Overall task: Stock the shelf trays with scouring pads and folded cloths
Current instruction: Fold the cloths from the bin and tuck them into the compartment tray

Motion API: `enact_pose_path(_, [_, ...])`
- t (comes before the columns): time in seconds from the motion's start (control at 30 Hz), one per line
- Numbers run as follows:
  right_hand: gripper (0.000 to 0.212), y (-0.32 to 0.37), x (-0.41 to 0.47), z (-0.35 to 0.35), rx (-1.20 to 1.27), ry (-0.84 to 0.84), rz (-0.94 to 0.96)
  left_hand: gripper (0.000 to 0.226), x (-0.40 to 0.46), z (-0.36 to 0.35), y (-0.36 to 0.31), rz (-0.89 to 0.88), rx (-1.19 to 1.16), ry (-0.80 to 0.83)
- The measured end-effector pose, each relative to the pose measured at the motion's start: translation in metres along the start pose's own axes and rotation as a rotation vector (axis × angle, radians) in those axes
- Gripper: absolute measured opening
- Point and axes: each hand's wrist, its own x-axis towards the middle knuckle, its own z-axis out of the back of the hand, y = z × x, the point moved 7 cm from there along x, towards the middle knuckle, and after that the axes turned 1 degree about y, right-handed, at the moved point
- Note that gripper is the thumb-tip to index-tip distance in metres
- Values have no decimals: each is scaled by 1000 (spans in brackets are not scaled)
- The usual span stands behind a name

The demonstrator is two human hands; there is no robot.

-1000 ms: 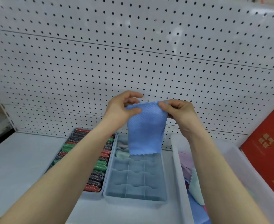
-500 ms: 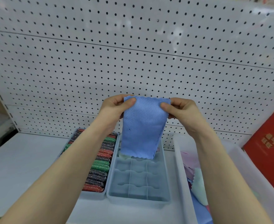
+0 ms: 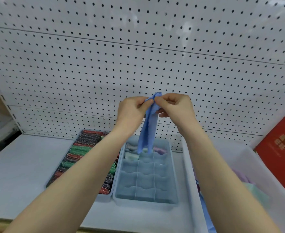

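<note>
A white pegboard point(image 3: 138, 64) backs the pale shelf point(image 3: 20, 165), where a clear bin point(image 3: 187, 165) of loose cloths sits at the right, a grey divided tray point(image 3: 146, 201) with a few folded cloths in its far cells sits in the middle, and a tray of scouring pads point(image 3: 81, 153) touches its left side. Above the divided tray, the left hand point(image 3: 131, 113) and right hand point(image 3: 175, 108) meet, fingers of both pinched closed on the top of a blue cloth point(image 3: 148, 130), which hangs down folded narrow, its lower edge over the tray's far cells.
</note>
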Motion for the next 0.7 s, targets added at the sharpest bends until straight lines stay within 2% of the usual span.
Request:
enact_pose_path(0.1, [20, 7, 1, -4, -24, 52, 23, 11, -2, -9, -6, 22, -150, 128])
enact_pose_path(0.2, [19, 5, 2, 1, -64, 88, 18, 23, -1, -2, -1, 7, -125, 123])
enact_pose_path(0.3, [9, -6, 4, 22, -27, -40, 40, 19, 4, 6, -1, -5, -125, 84])
enact_pose_path(0.33, [15, -15, 4, 26, -12, -33, 3, 21, 5, 7, -2, -2, -160, 92])
enact_pose_path(0.37, [25, -26, 4, 23, 0, 39, -52, 23, 6, 8, -4, 2, -195, 108])
enact_pose_path(0.43, [40, -46, -3, 5, 52, 299, -137, 22, 9, 9, -8, 8, -253, 138])
enact_pose_path(0.5, [38, -58, -16, -12, 159, 478, -163, 19, 11, 13, -11, 21, -328, 140])
enact_pose_path(0.57, [31, -63, -21, -21, 277, 490, -182, 17, 14, 19, -10, 44, -411, 99])
enact_pose_path(0.63, [19, -67, -19, -22, 292, 404, -195, 11, 14, 20, 5, 161, -488, 52])
enact_pose_path(0.7, [9, -72, -18, -21, 269, 309, -226, 23, 3, 10, 33, 417, -490, 112])
